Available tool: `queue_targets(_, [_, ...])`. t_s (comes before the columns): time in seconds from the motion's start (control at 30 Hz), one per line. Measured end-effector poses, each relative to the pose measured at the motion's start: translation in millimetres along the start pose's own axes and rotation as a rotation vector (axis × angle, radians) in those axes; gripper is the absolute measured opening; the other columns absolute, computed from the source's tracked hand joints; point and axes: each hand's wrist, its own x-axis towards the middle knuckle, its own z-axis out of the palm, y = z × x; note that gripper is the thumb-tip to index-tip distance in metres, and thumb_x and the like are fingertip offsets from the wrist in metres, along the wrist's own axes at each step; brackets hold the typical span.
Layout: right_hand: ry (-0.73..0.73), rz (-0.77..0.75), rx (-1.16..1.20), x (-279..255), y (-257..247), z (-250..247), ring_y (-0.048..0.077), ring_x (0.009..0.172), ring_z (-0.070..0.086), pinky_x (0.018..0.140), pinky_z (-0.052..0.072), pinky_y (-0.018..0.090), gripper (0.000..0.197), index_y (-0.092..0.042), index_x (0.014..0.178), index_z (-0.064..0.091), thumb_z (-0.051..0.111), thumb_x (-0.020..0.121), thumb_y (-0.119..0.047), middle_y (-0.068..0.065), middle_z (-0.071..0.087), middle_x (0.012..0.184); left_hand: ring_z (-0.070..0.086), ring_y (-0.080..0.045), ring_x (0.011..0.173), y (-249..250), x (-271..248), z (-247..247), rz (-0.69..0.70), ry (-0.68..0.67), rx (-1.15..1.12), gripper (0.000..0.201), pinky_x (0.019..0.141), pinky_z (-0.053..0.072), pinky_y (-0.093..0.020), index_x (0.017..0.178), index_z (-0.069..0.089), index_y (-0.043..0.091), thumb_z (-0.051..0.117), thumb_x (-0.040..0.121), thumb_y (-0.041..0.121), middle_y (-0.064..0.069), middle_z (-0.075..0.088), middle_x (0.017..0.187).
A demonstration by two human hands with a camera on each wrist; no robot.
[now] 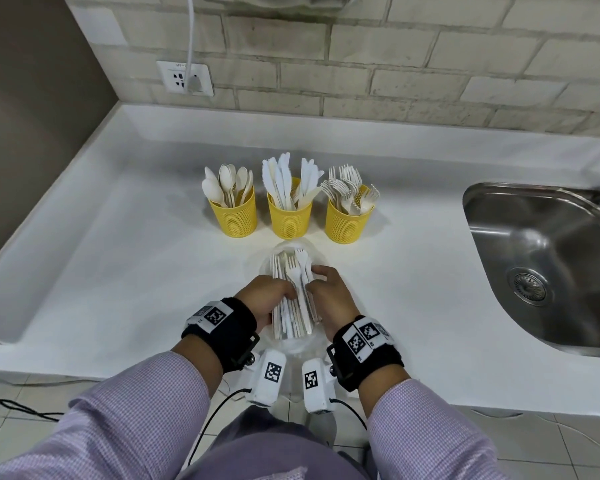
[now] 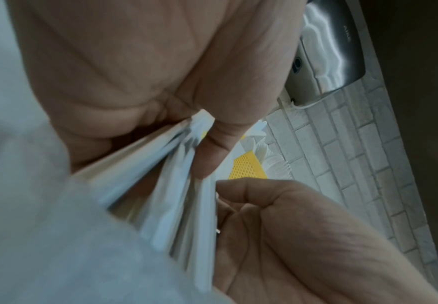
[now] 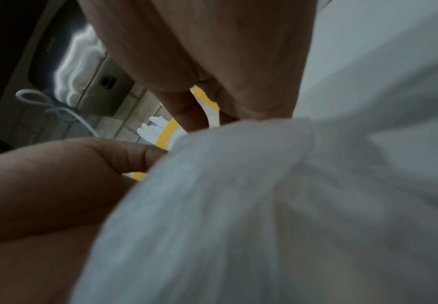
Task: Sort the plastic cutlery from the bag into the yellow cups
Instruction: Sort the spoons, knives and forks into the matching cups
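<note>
A clear plastic bag (image 1: 293,342) with a bundle of white plastic cutlery (image 1: 291,271) in it lies on the white counter, just before three yellow cups. My left hand (image 1: 269,297) grips the bundle from the left, its thumb (image 2: 211,153) pressed on the handles (image 2: 166,185). From the right, my right hand (image 1: 328,292) curls its fingers over the bundle and the bag's plastic (image 3: 264,205). The left cup (image 1: 234,218) holds spoons, the middle cup (image 1: 289,221) knives, the right cup (image 1: 349,225) forks. Which piece the right fingers pinch is hidden.
A steel sink (image 1: 541,265) is set into the counter (image 1: 118,258) at the right. Behind stand a tiled wall, a socket (image 1: 184,77) with a white cable and, above, a metal appliance (image 2: 327,57). The counter's front edge is right under my wrists.
</note>
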Motion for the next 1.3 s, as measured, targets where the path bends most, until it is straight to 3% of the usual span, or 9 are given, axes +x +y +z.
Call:
queue_targets(0.17, [-0.021, -0.061, -0.019, 2, 7, 5, 0.027, 0.097, 0.074, 0.091, 0.06, 0.052, 0.041, -0.019, 0.108, 0.071, 0.061, 0.068, -0.02, 0.006, 0.076, 0.104, 0.07, -0.036, 0.083, -1, 0, 2, 0.047, -0.082, -0.108, 0.037, 0.086, 0.055, -0.048, 0.111, 0.072, 0.0, 0.063, 0.076, 0.009, -0.022, 0.072, 0.091])
queue_targets(0.4, [-0.003, -0.31, -0.219, -8, 4, 5, 0.019, 0.082, 0.071, 0.082, 0.06, 0.037, 0.015, -0.021, 0.09, 0.076, 0.068, 0.084, -0.01, -0.004, 0.073, 0.08, 0.073, -0.035, 0.094, 4, -2, 4, 0.091, -0.091, -0.179, 0.025, 0.088, 0.059, -0.045, 0.108, 0.077, -0.001, 0.075, 0.09, 0.016, -0.023, 0.076, 0.107])
queue_targets(0.6, [-0.043, -0.33, -0.164, -8, 10, -3, 0.025, 0.091, 0.074, 0.089, 0.06, 0.045, 0.027, -0.017, 0.1, 0.079, 0.06, 0.088, -0.002, 0.005, 0.078, 0.094, 0.076, -0.034, 0.086, 1, 0, 2, 0.112, -0.043, -0.222, 0.026, 0.071, 0.062, -0.038, 0.105, 0.077, -0.001, 0.082, 0.083, 0.011, -0.024, 0.077, 0.101])
queue_targets(0.73, [-0.006, -0.301, -0.055, -9, 17, -5, 0.017, 0.087, 0.073, 0.09, 0.059, 0.039, 0.033, -0.022, 0.102, 0.08, 0.062, 0.078, -0.009, 0.001, 0.079, 0.098, 0.075, -0.035, 0.087, 0, 4, 0, 0.126, -0.022, -0.179, 0.025, 0.078, 0.061, -0.04, 0.103, 0.077, 0.001, 0.084, 0.081, 0.008, -0.024, 0.077, 0.1])
queue_targets(0.9, [-0.037, -0.255, -0.028, -6, 16, -4, 0.015, 0.089, 0.072, 0.09, 0.057, 0.035, 0.045, -0.016, 0.117, 0.076, 0.066, 0.075, -0.006, 0.009, 0.077, 0.109, 0.073, -0.035, 0.081, 0, 2, 4, 0.161, -0.045, -0.19, 0.021, 0.066, 0.06, -0.036, 0.101, 0.076, -0.005, 0.077, 0.08, -0.006, -0.026, 0.074, 0.093])
queue_targets(0.97, [-0.097, -0.229, -0.032, -5, 15, -6, 0.021, 0.099, 0.073, 0.092, 0.058, 0.037, 0.054, -0.014, 0.124, 0.074, 0.063, 0.072, -0.002, 0.008, 0.075, 0.113, 0.074, -0.036, 0.083, -1, 3, 3, 0.186, -0.037, -0.176, 0.024, 0.07, 0.062, -0.04, 0.101, 0.076, -0.004, 0.077, 0.077, -0.008, -0.026, 0.075, 0.095])
queue_targets(1.1, [-0.197, -0.228, -0.106, -7, 5, -17, 0.014, 0.087, 0.065, 0.079, 0.056, 0.031, 0.057, -0.01, 0.124, 0.072, 0.051, 0.081, 0.019, 0.004, 0.07, 0.103, 0.074, -0.035, 0.086, -3, 8, -1, 0.238, 0.029, -0.085, 0.027, 0.082, 0.059, -0.045, 0.094, 0.079, 0.001, 0.08, 0.067, -0.003, -0.021, 0.077, 0.094])
queue_targets(1.2, [0.1, -0.397, -0.36, -7, -11, -29, 0.017, 0.088, 0.063, 0.084, 0.052, 0.027, 0.041, -0.02, 0.111, 0.077, 0.056, 0.085, 0.004, 0.0, 0.062, 0.099, 0.07, -0.03, 0.076, -3, 7, -3, 0.239, 0.059, -0.016, 0.02, 0.074, 0.057, -0.04, 0.087, 0.076, 0.001, 0.079, 0.067, 0.002, -0.017, 0.073, 0.079])
queue_targets(1.3, [0.205, -0.559, -0.506, -2, -24, -35, 0.015, 0.101, 0.057, 0.089, 0.045, 0.019, 0.044, -0.019, 0.131, 0.063, 0.068, 0.087, -0.016, 0.002, 0.05, 0.116, 0.069, -0.03, 0.073, -2, 1, -3, 0.226, 0.002, 0.017, 0.028, 0.071, 0.056, -0.036, 0.091, 0.074, -0.002, 0.077, 0.065, 0.006, -0.017, 0.071, 0.077])
